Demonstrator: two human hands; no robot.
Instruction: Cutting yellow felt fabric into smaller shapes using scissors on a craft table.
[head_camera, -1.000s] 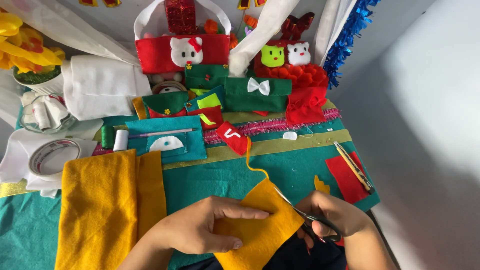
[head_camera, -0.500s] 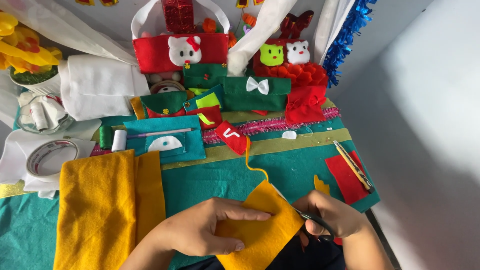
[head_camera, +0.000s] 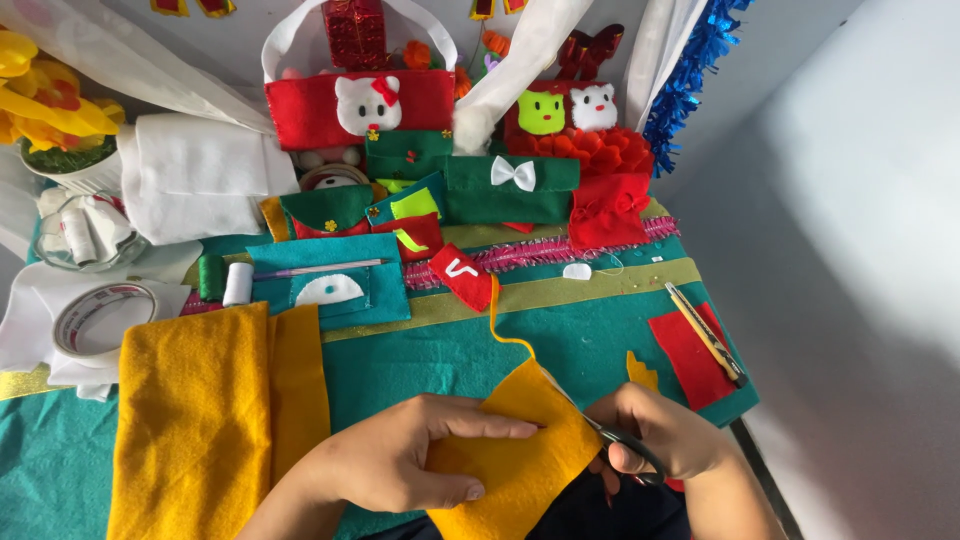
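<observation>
My left hand (head_camera: 405, 460) pinches a small yellow felt piece (head_camera: 515, 455) at the near edge of the table, thumb under and fingers on top. My right hand (head_camera: 660, 440) grips black-handled scissors (head_camera: 620, 445) whose blades run along the felt's right edge. A thin cut strip of yellow felt (head_camera: 505, 330) curls up from the piece's top corner.
A large folded yellow felt sheet (head_camera: 200, 410) lies to the left on the teal felt table cover (head_camera: 580, 335). A red felt square (head_camera: 690, 355) with a yellow utility knife (head_camera: 705, 335) sits to the right. A tape roll (head_camera: 100, 315), thread spools (head_camera: 235, 283) and felt pouches fill the back.
The scissors have advanced a little along the felt's right edge. My left hand has shifted its grip slightly on the yellow piece.
</observation>
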